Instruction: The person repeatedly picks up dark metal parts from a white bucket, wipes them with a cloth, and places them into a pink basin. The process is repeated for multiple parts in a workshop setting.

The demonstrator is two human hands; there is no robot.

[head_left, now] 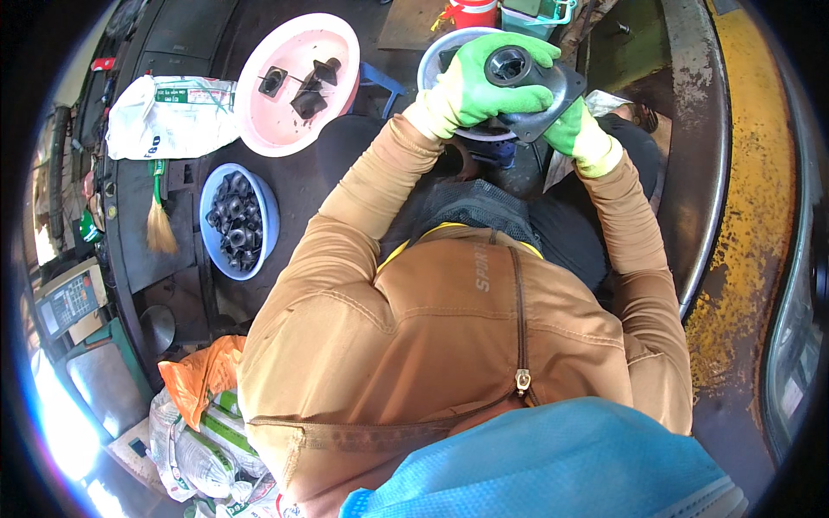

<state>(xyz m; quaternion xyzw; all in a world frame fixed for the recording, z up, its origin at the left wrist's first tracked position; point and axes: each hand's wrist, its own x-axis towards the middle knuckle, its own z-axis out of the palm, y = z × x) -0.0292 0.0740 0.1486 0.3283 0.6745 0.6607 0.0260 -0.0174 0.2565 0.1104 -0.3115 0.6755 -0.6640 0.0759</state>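
Fingers [518, 47] of both gloved hands grip a seemingly metal part [540, 91].

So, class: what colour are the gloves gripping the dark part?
Bright green, with paler yellowish cuffs, on the left hand and right hand holding the black part; head view.

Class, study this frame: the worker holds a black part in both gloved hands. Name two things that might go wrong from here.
1. The black part is held in mid-air by the left hand and right hand; a slip might drop it onto the grey bowl below.
2. The pink bowl sits tilted beside the left elbow; a nudge might spill its pieces.
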